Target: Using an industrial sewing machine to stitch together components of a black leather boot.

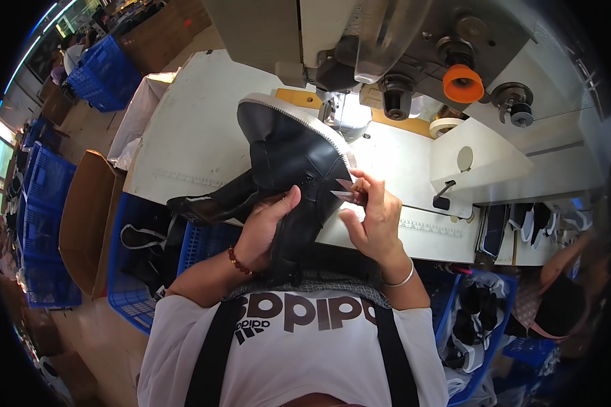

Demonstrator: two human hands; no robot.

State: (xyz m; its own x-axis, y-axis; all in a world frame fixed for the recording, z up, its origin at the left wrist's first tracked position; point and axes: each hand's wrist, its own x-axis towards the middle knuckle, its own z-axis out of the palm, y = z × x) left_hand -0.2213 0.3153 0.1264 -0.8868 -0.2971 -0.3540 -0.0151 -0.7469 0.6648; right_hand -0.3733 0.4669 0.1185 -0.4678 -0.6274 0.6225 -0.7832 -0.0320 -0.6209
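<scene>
A black leather boot-like shoe piece (288, 152) with a pale toothed edge is tilted up over the white work table, in front of the sewing machine. My left hand (268, 220) grips its lower part, thumb on top. Beside its right edge, my right hand (377, 217) holds a small pair of thread snips (343, 195), whose two pointed blades are apart and lie close to the black leather. Their handles are hidden in my fingers. Another dark section (214, 203) stretches left from under my left hand; I cannot tell whether it joins the same piece.
The sewing machine head (414, 61) overhangs the table (183, 139), with an orange cone (463, 84) underneath. Blue crates of dark shoe parts stand left (132, 302) and right (499, 325). A cardboard box (88, 227) is farther left. Another person's arm (565, 261) shows at right.
</scene>
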